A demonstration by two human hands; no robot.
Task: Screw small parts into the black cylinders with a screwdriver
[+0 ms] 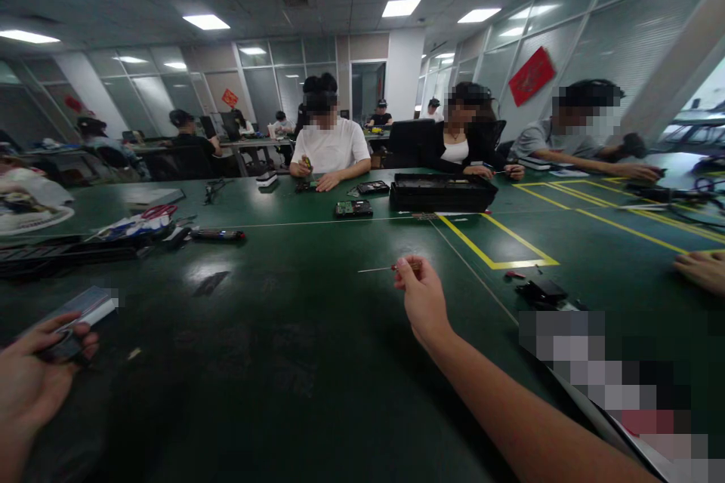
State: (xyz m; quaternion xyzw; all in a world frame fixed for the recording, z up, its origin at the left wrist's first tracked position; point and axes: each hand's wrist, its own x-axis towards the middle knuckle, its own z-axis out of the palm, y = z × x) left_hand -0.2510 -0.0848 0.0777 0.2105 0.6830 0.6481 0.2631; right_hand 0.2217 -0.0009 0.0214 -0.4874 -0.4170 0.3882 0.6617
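Over the middle of the green table, my right hand (418, 283) is closed round the handle of a thin screwdriver (374, 269), whose metal shaft points left. At the left edge, my left hand (42, 377) curls its fingers around a small dark object with a shiny metallic edge (63, 346); its kind is not clear. Just beyond that hand lies a flat white-and-grey box (94, 304), partly blurred out. A small pale scrap (134, 354) rests on the table to its right.
Across the table are a hard drive (354, 208), a black tray (445, 192) and a person in a white shirt (331, 151). Tools and cables (144, 223) lie at left. Yellow tape (498, 266) marks the right side, near a black device (542, 290). Another person's hand (702, 269) shows at far right.
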